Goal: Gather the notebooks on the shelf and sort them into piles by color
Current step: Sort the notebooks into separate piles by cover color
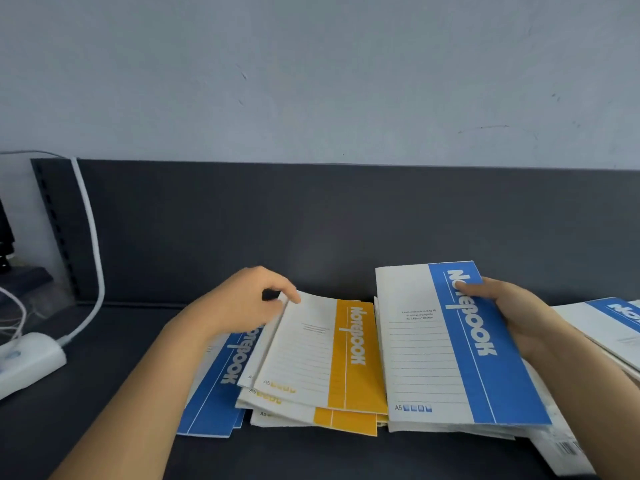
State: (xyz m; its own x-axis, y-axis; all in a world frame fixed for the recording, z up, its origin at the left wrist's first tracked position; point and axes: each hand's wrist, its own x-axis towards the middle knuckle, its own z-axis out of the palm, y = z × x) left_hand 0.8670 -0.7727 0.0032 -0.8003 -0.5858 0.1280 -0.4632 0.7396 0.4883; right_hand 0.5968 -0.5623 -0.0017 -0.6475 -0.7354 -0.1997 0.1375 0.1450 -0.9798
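Note:
Several white-and-yellow notebooks lie stacked on the dark shelf at centre. My left hand pinches the top yellow notebook's far left corner, lifting it slightly. Under my left forearm lies a blue notebook, partly hidden. My right hand grips the right edge of a stack of blue notebooks, thumb on the top cover. Another blue notebook lies at the far right, cut off by the frame edge.
A white power strip with a thick white cable sits at the left of the shelf. A dark back panel rises behind the notebooks. A white packet with a barcode lies under the blue stack at lower right.

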